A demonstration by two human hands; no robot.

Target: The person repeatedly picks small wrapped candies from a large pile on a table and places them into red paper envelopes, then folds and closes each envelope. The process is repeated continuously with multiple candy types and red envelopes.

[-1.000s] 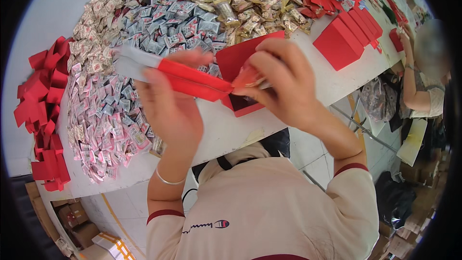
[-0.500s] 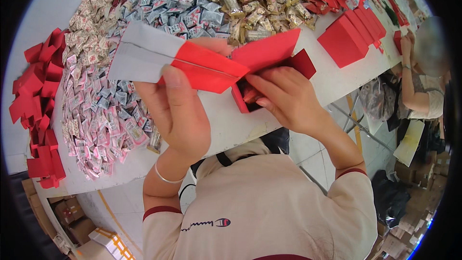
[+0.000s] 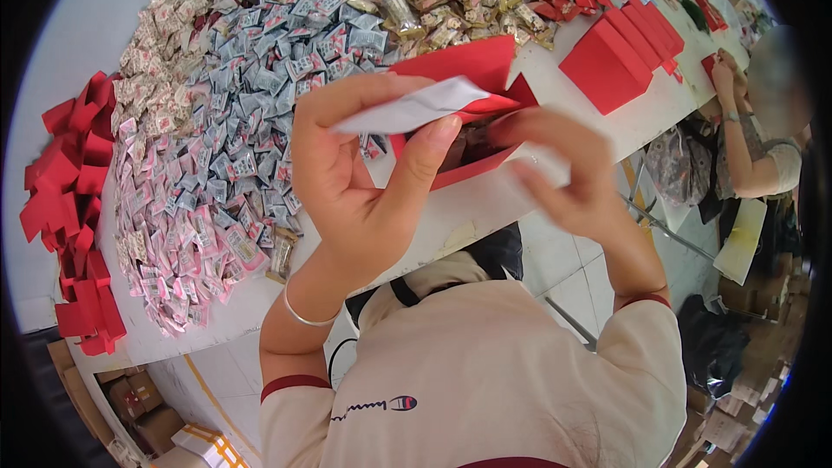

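Observation:
Between the thumb and fingers of my closed left hand (image 3: 364,186) is a folded white-and-red paper card (image 3: 416,106), tilted over an open red box (image 3: 478,170). The box sits near the table's front edge, its lid raised at the back. Dark contents show inside, partly hidden by the card and too unclear to name. At the box's right side is my right hand (image 3: 581,160), blurred by motion, thumb and fingers apart with nothing visible between them.
Piles of small wrapped packets (image 3: 260,78) spread over the table's left and back, with gold-wrapped ones (image 3: 433,0) behind the box. Red boxes stand to the right (image 3: 607,65); folded red pieces (image 3: 78,173) heap at the far left. Another person's arm (image 3: 737,147) is at the right.
My right hand has come out of the box and moved right. My left hand has moved right with the card, now tilted nearly edge-on over the box opening.

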